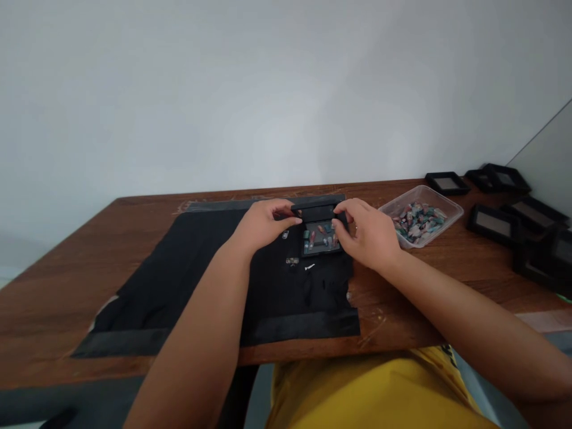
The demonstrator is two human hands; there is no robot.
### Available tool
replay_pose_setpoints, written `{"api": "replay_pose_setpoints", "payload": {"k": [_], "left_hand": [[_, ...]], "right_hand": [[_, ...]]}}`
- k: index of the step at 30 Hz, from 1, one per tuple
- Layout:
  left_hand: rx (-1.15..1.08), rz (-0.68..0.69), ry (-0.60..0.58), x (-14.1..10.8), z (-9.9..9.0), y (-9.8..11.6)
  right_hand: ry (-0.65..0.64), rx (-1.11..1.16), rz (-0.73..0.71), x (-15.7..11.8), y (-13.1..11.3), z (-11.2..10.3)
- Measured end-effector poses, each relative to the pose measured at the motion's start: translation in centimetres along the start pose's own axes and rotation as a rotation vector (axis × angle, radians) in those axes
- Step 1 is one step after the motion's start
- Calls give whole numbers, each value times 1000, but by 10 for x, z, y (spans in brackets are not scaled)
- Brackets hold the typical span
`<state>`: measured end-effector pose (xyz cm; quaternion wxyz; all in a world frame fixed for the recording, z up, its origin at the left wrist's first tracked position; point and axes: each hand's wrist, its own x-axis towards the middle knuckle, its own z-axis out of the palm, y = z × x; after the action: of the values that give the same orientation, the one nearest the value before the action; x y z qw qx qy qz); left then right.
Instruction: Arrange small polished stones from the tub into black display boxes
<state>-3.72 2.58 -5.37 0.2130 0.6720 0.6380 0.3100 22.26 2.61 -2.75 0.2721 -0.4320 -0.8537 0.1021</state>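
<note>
A small black box (322,249) lies on a black cloth (210,256), with several press-on nails (313,236) in pink, teal and silver inside. Its lid (316,213) is raised at the far side. My left hand (267,225) pinches the lid's left end between thumb and fingers. At the lid's right end, my right hand (369,232) closes its thumb and fingers on the edge. Just in front of the box are a small clear piece (292,261) and a tiny white strip (310,267). Another small shiny piece (285,235) rests beneath my left fingers.
A clear plastic tub (453,215) full of loose nails stands to the right of my right hand. Several black boxes with windowed lids (491,221) are gathered at the table's right side. The wooden table (89,250) backs onto a pale wall.
</note>
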Motion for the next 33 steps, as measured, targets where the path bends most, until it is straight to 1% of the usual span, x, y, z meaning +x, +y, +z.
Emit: {"api": "replay_pose_setpoints", "payload": {"k": [7,12,15,18,23,25,30,33], "left_hand": [[-50,-8,-28,1,1,-1],[3,-17,-26,0,-1,3],[-3,-24,-47,-1,-3,7],[2,-12,-74,-3,-6,9],[31,30,-89,-6,-10,8],[49,30,-69,-6,-11,6],[128,14,89,-4,-14,1],[178,-13,102,-3,-15,-3]], "right_hand": [[-69,11,80,1,0,-1],[-176,-38,112,4,-1,-3],[-177,-37,126,5,-1,-3],[-181,-42,124,5,0,0],[-256,-48,71,4,3,2],[-280,-43,47,4,3,1],[-316,-51,14,4,0,-1],[-355,-81,-20,3,0,-1]]}}
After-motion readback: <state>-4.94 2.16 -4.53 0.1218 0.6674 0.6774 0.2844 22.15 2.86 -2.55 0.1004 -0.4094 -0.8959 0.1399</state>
